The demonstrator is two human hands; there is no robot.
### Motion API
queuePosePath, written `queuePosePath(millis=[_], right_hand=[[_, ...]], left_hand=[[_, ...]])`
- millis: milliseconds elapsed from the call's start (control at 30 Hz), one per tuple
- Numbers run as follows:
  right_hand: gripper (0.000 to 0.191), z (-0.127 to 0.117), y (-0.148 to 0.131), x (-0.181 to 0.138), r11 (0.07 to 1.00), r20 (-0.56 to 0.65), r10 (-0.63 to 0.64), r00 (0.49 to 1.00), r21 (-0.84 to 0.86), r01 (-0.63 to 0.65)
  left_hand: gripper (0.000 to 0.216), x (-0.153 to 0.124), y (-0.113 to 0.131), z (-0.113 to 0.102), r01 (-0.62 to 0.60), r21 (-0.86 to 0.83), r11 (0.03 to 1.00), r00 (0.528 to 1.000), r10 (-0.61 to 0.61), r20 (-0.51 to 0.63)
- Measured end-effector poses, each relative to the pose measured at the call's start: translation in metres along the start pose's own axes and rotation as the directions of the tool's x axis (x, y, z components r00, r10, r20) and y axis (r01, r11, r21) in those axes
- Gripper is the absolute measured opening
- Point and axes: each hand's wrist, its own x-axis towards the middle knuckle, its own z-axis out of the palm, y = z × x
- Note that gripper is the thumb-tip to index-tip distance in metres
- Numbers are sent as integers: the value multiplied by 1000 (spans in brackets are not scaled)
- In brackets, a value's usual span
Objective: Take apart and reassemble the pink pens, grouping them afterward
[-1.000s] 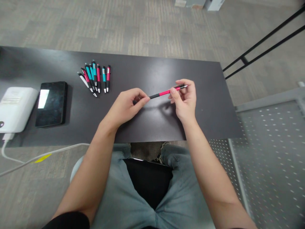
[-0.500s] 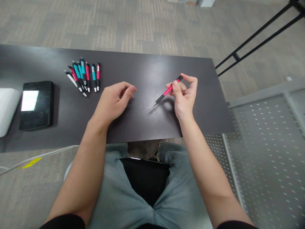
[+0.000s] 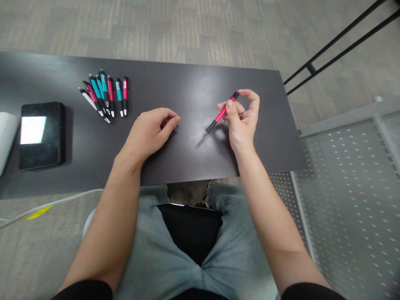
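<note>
My right hand pinches a pink pen with a black grip between thumb and fingers. Its index fingertip rests on the black push-button end. The pen slants, with its silver tip pointing down and left, close to the dark tabletop; whether it touches is hard to tell. On the tabletop to the left lies my left hand, its fingers loosely curled and the thumb against them, with nothing visible in them. Beyond it several pens lie fanned out, teal, pink and one white, all with tips towards me.
A black box-like device with a bright reflection lies at the left, beside a white object. A white cable with a yellow tag hangs below the front edge. Perforated grey panels and a black metal frame stand at the right.
The view has shifted slightly, so the pens and the device appear a little further left and higher. Both hands keep nearly the same pose; the pink pen is tilted a touch more steeply.
</note>
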Motion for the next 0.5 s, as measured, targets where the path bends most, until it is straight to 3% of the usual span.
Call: queuePosePath(millis=[67,233,367,500], right_hand=[[80,0,-2,1,1000,23,3,1000,15,-4],[92,-2,7,4,956,-94,88,992,288,-58],[76,-15,2,2,941,-86,166,982,310,-132],[57,-49,-6,6,945,-130,256,958,242,-219]], left_hand=[[33,0,2,0,11,22,1000,1000,-11,16],[34,-1,17,-5,105,127,986,985,-121,124],[39,1,17,-4,145,96,985,976,-159,152],[39,5,11,2,162,42,986,974,-166,156]])
